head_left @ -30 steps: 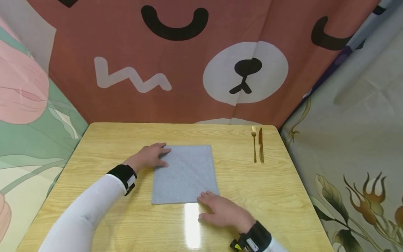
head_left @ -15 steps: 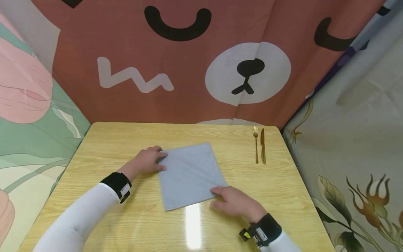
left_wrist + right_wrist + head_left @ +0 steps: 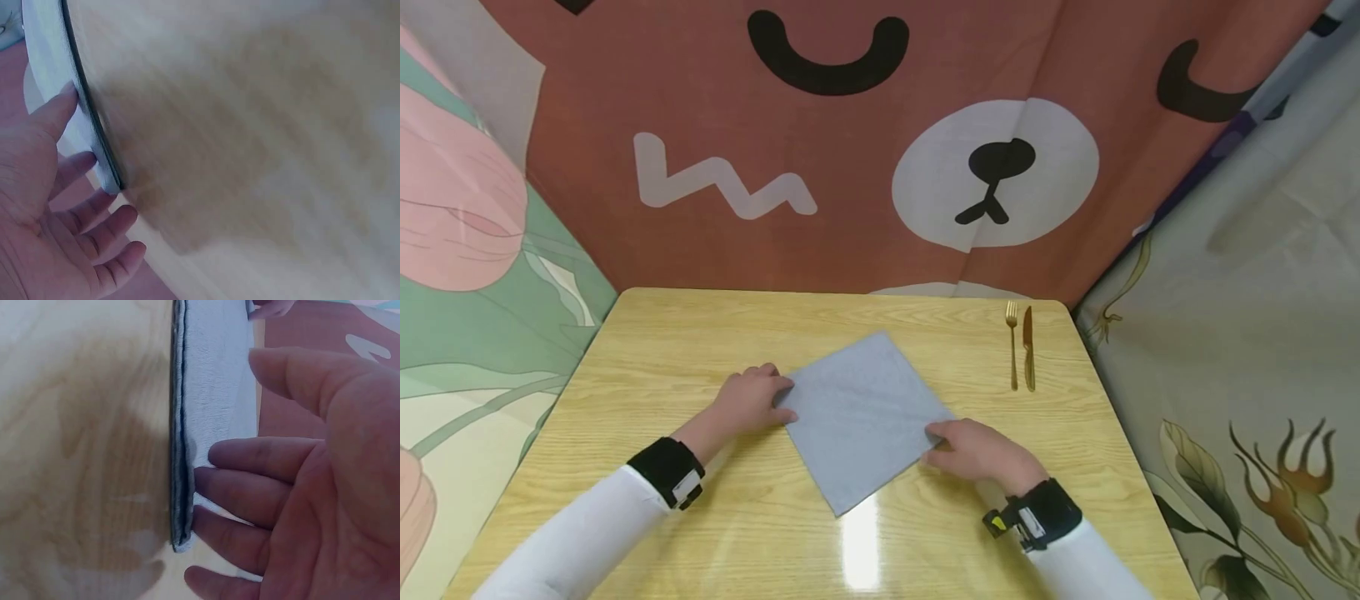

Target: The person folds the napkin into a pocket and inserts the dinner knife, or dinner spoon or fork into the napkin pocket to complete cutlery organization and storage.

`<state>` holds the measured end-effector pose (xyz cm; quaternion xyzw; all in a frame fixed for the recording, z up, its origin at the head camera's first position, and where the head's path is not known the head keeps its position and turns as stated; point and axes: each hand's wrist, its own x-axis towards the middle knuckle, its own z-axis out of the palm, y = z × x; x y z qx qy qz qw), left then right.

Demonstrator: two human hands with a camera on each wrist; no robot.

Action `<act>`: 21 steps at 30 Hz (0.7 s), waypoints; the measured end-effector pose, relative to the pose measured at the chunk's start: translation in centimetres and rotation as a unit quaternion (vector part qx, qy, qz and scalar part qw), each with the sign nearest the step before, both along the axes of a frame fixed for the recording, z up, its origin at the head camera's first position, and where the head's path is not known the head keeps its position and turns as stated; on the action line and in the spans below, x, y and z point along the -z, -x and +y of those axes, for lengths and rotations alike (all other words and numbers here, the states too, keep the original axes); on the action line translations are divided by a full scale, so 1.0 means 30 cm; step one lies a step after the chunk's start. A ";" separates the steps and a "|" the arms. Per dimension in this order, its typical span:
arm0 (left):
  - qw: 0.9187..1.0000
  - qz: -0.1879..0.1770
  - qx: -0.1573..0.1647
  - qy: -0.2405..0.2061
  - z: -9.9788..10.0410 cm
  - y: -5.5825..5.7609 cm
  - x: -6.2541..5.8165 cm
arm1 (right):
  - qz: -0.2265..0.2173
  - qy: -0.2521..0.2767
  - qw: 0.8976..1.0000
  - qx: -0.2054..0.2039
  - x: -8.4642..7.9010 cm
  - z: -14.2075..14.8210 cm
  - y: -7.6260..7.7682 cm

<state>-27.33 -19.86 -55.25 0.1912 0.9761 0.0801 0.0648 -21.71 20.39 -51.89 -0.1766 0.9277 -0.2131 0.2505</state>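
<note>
A grey-blue cloth napkin (image 3: pixel 865 421), folded into a layered square, lies turned like a diamond on the wooden table. My left hand (image 3: pixel 747 404) touches its left corner with loosely spread fingers; in the left wrist view the thumb (image 3: pixel 57 109) lies at the napkin's edge (image 3: pixel 94 131). At the right corner is my right hand (image 3: pixel 988 454), its thumb and fingertips at the cloth. The right wrist view shows its fingers (image 3: pixel 244 487) nearly straight, with fingertips against the folded edge (image 3: pixel 181 437).
A gold fork (image 3: pixel 1012 346) and a gold knife (image 3: pixel 1028 350) lie side by side at the back right of the table (image 3: pixel 700 325). A brown bear-print curtain (image 3: pixel 850 250) hangs behind the table, with patterned cloths (image 3: pixel 1225 333) at the sides.
The napkin has turned counterclockwise from square-on to a diamond. My left hand has moved down and slightly left with its corner; my right hand has moved up and right with the other.
</note>
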 end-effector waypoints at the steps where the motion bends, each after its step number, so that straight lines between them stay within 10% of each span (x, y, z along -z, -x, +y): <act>1: 1.000 0.000 -0.004 -0.004 0.001 -0.009 0.002 | 0.000 -0.005 1.000 -0.002 -0.003 -0.001 0.006; 21: 0.999 0.034 0.003 -0.004 0.059 -0.130 -0.002 | 0.009 -0.046 0.999 -0.001 0.004 0.018 0.179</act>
